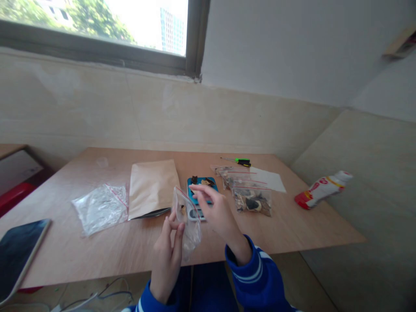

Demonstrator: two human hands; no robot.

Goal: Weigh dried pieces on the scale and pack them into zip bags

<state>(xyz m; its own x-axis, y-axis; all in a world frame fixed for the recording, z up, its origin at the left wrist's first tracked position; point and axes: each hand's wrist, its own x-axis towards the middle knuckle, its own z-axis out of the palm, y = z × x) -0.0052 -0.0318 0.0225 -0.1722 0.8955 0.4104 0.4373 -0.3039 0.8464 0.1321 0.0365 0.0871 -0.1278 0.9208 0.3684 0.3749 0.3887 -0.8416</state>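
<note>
My left hand [169, 249] is closed on a clear zip bag [190, 242], held upright near the table's front edge. A small tan dried piece [183, 210] shows inside the bag. Over a small blue-topped digital scale [191, 199] is my right hand [212, 208], its thumb and fingers drawn together at the tips. What they pinch, if anything, is too small to make out. Dark brown and tan dried pieces [207, 182] lie on the scale's platform. My right hand covers part of the platform and of the grey display end [195, 213].
Left of the scale lie a brown paper pouch [152, 186] and a bundle of clear bags [100, 210]. Several filled zip bags [251, 201], a white sheet [269, 178] and screwdrivers [242, 161] are on the right. A red-white bottle [321, 190] and a tablet [21, 251] are farther out.
</note>
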